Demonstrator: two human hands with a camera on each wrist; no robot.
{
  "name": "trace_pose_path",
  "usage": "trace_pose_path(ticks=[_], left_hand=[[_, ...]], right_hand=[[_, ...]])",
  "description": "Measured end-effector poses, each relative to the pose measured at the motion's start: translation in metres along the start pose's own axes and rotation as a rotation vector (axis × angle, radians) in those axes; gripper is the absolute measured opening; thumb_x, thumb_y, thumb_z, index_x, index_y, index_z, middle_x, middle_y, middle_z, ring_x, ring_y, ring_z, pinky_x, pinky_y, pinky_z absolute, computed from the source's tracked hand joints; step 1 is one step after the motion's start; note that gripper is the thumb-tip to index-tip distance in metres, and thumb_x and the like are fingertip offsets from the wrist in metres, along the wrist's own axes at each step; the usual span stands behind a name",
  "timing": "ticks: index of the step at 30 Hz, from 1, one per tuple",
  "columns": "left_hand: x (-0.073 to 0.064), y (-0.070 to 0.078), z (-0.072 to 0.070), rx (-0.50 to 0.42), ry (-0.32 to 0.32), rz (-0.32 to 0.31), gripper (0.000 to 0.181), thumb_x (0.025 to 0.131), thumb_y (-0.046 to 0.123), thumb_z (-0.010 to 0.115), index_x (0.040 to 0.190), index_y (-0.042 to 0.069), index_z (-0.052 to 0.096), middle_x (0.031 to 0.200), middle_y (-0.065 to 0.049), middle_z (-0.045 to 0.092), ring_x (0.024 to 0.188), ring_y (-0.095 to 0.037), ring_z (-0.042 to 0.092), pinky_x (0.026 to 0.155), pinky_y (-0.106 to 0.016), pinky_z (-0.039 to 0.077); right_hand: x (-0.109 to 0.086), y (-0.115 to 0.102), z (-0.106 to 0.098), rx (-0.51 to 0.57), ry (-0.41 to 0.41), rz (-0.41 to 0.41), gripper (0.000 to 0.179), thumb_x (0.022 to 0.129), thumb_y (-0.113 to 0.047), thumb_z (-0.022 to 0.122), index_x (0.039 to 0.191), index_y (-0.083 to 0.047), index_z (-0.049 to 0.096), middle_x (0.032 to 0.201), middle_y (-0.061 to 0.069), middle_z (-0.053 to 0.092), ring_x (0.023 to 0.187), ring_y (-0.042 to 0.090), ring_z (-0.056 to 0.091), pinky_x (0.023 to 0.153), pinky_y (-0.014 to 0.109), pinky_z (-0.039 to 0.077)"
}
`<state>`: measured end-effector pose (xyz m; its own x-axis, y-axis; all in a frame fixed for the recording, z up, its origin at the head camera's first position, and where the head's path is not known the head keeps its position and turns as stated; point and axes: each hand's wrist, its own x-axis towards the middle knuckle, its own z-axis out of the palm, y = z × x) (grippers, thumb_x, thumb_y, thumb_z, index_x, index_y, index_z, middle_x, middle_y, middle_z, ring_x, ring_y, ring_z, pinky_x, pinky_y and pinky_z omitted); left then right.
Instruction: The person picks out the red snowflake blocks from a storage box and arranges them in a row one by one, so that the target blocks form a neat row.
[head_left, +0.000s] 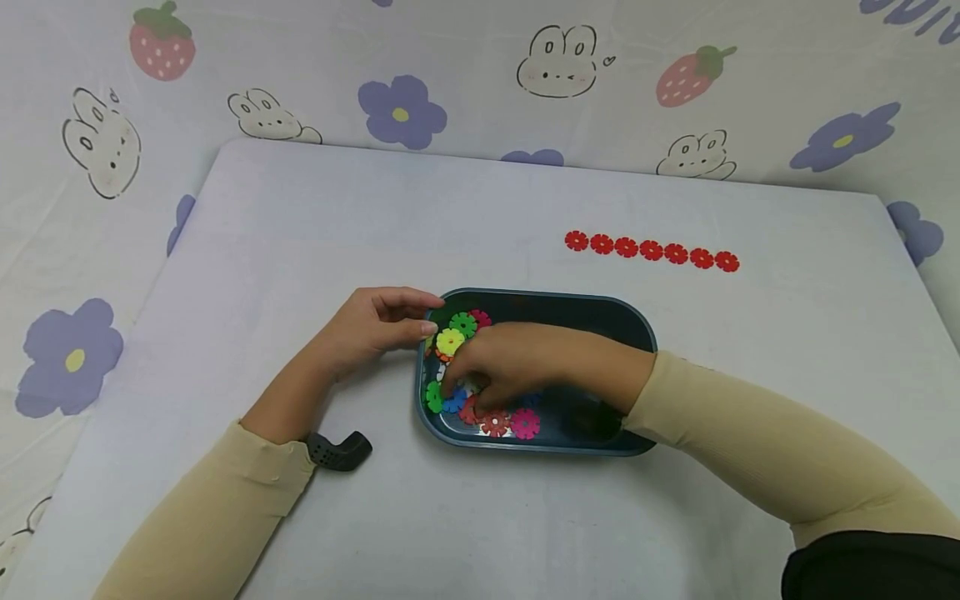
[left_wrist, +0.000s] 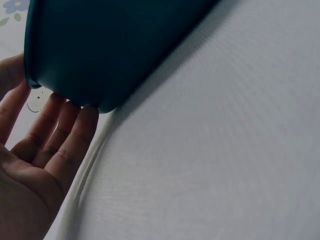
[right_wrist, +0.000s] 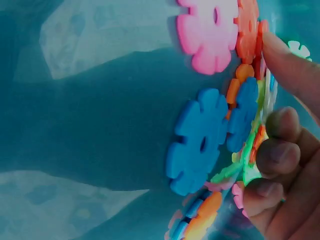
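A dark blue-green tray (head_left: 555,447) stands on the white table and holds several flower-shaped plastic pieces, mostly at its left end. My left hand (head_left: 378,321) holds that end, thumb and index finger at the rim; in the left wrist view its other fingers touch the outer wall. Inside the tray, my right hand (head_left: 498,362) reaches among the pieces with bent fingers. A digit touches a red flower piece (right_wrist: 259,47) in the right wrist view; whether it is pinched cannot be told. Nearby lie a blue piece (right_wrist: 197,142), a pink piece (right_wrist: 210,35) and a yellow piece (head_left: 450,342).
Beyond the tray, several red flower pieces (head_left: 651,250) form a straight row on the table (head_left: 360,217). A black curved object (head_left: 341,451) sticks out by the left sleeve. A patterned cloth (head_left: 465,50) with rabbits, flowers and strawberries hangs behind the table.
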<state>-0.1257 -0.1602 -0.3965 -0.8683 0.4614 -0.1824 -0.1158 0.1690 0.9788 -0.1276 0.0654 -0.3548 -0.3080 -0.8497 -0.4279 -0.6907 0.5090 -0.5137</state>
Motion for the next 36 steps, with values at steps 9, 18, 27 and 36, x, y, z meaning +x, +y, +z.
trace_pose_path(ticks=[9, 18, 27, 36], left_hand=[[0.0, -0.001, 0.001, -0.026, -0.012, 0.008, 0.038, 0.09, 0.017, 0.073, 0.125, 0.004, 0.065, 0.12, -0.014, 0.066, 0.101, -0.016, 0.064, 0.083, -0.027, 0.057], [0.002, 0.0, 0.0, -0.02, -0.005, 0.005, 0.04, 0.089, 0.018, 0.074, 0.125, 0.005, 0.065, 0.118, -0.014, 0.066, 0.099, -0.017, 0.064, 0.083, -0.027, 0.057], [0.0, 0.001, 0.001, -0.019, 0.006, -0.023, 0.04, 0.088, 0.019, 0.074, 0.125, 0.006, 0.066, 0.12, -0.014, 0.066, 0.101, -0.018, 0.064, 0.084, -0.03, 0.058], [0.001, -0.001, 0.001, -0.018, 0.011, -0.019, 0.04, 0.088, 0.02, 0.075, 0.125, 0.006, 0.066, 0.12, -0.013, 0.067, 0.1, -0.018, 0.064, 0.083, -0.028, 0.058]], right_hand=[[-0.007, -0.003, -0.003, 0.059, -0.04, 0.085, 0.018, 0.081, -0.027, 0.082, 0.093, -0.024, 0.07, 0.085, -0.012, 0.066, 0.083, 0.011, 0.058, 0.07, 0.024, 0.053], [-0.014, -0.007, 0.002, -0.041, -0.108, 0.06, 0.02, 0.076, -0.022, 0.086, 0.089, -0.025, 0.071, 0.092, -0.011, 0.066, 0.089, 0.009, 0.056, 0.07, 0.021, 0.052], [-0.015, -0.005, 0.004, 0.023, -0.104, 0.08, 0.022, 0.079, -0.023, 0.083, 0.075, -0.023, 0.061, 0.079, -0.013, 0.062, 0.082, 0.009, 0.058, 0.067, 0.023, 0.051], [-0.042, 0.006, -0.02, 0.17, 0.115, 0.057, 0.018, 0.081, -0.02, 0.081, 0.08, -0.02, 0.063, 0.078, -0.01, 0.064, 0.075, 0.011, 0.059, 0.068, 0.026, 0.055]])
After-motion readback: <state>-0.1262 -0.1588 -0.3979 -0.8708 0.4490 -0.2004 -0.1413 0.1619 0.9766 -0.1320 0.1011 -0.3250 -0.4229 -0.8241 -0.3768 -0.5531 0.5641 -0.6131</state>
